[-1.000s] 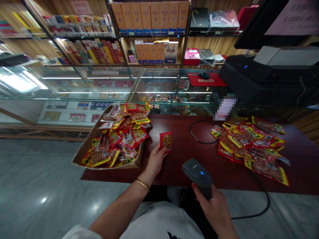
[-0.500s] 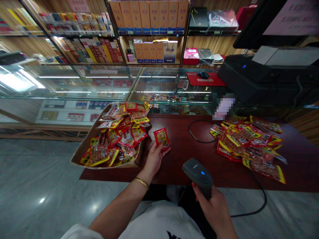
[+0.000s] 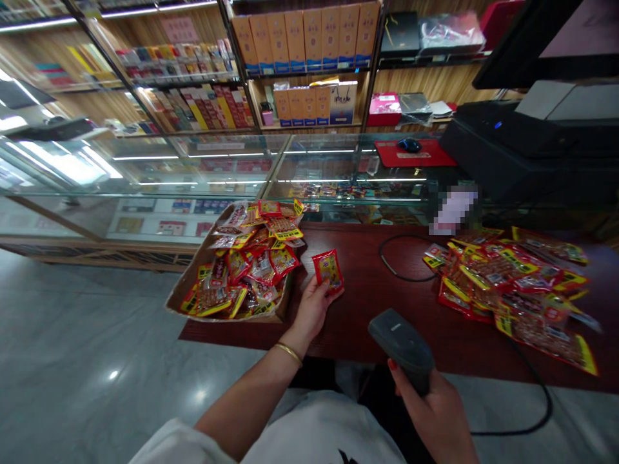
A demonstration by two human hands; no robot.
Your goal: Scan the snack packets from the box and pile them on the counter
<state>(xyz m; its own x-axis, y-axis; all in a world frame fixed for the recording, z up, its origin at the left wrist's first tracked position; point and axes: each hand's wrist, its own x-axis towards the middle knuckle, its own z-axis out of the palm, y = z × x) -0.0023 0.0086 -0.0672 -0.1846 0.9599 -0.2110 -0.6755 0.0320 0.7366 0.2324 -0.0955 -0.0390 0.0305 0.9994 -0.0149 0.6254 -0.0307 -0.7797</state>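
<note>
Between the thumb and fingers of my left hand is a small red snack packet, held face up just over the dark wooden table. My right hand is wrapped round the handle of a dark grey barcode scanner, whose head points toward the packet. Left of my left hand stands an open cardboard box heaped with red and yellow snack packets. To the right lies a loose pile of similar packets, their meaty-looking contents showing through clear windows.
A black cable loops below the table edge near my right hand; another loop lies on the table. Behind runs a glass display counter with a mouse on a red pad. A black machine stands at the right.
The whole scene has shifted to the right in view as my head turned left. The blue light on the scanner no longer shows. Both hands keep their holds.
</note>
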